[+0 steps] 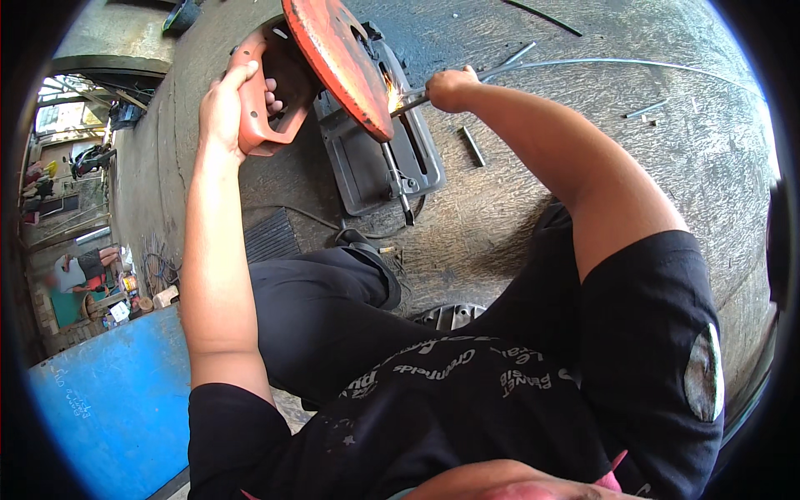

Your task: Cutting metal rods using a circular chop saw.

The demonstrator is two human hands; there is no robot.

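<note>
An orange-red cut-off saw (340, 65) stands on the floor before me, its guard tilted over a dark metal base (343, 158). My left hand (220, 108) is wrapped round the saw's orange loop handle (252, 127). In my right hand (451, 88) is a slim metal bar (410, 105), whose near end runs in under the guard's edge. Bright sparks (392, 90) show where bar and saw meet; the guard hides the disc. Beyond that fist, a long thin metal rod (617, 61) bends off to the right. Whether it is the same piece, I cannot tell.
Short metal offcuts (472, 147) (645, 109) and a dark strip (543, 17) lie on the concrete floor. A cable (300, 212) trails near my foot. At left are a blue panel (117, 400), a motorcycle (90, 160) and another person (79, 271) among clutter.
</note>
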